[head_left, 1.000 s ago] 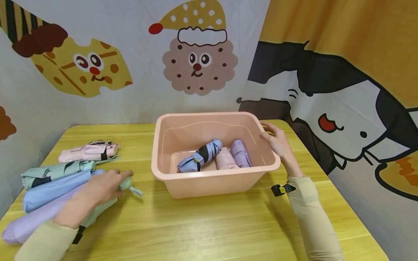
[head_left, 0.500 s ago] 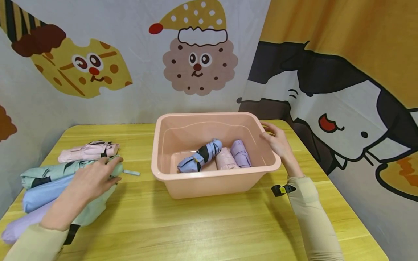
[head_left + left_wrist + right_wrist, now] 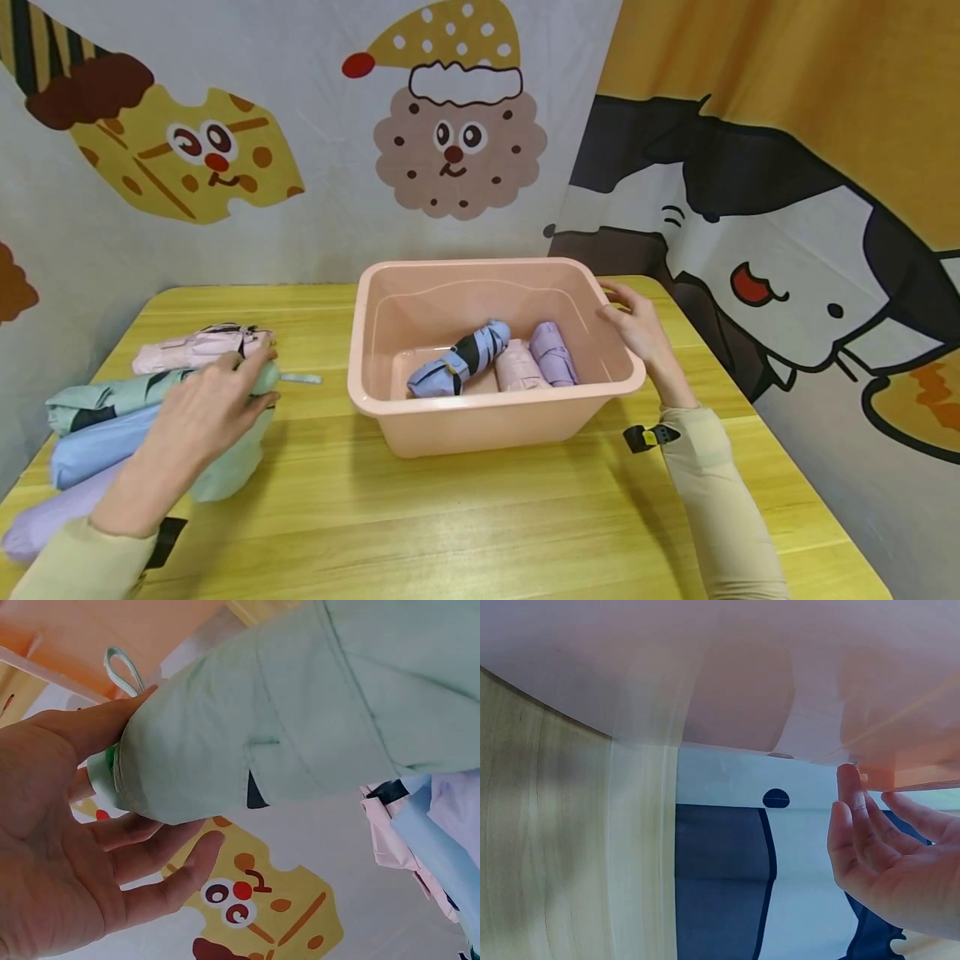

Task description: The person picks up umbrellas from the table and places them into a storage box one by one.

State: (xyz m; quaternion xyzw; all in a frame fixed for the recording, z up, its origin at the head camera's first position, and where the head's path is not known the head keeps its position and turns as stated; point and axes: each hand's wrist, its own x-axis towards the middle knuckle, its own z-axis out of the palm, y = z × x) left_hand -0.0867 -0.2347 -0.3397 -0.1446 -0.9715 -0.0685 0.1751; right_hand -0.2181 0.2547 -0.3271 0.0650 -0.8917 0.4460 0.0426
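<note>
In the head view my left hand [image 3: 197,417] holds a light green folded umbrella [image 3: 234,468] by its handle end, over the left of the table. The left wrist view shows the thumb and index finger around that end, the other fingers loosely bent, and a thin wrist strap [image 3: 124,671] beyond. My right hand [image 3: 637,329] is at the right rim of a pink plastic bin [image 3: 480,421], fingers bent against its edge. Inside the bin lie a blue folded umbrella [image 3: 461,358], a pink folded umbrella [image 3: 519,365] and a purple folded umbrella [image 3: 552,352].
At the left of the wooden table [image 3: 480,533] lie a pink umbrella [image 3: 198,346], a teal umbrella [image 3: 112,398], a blue umbrella [image 3: 101,446] and a lavender umbrella [image 3: 56,517], side by side. A patterned cloth [image 3: 322,150] hangs behind the table.
My left hand has lifted the light green umbrella slightly off its place and shifted it a little up and back, its strap now pointing right. The right hand and bin stay still.
</note>
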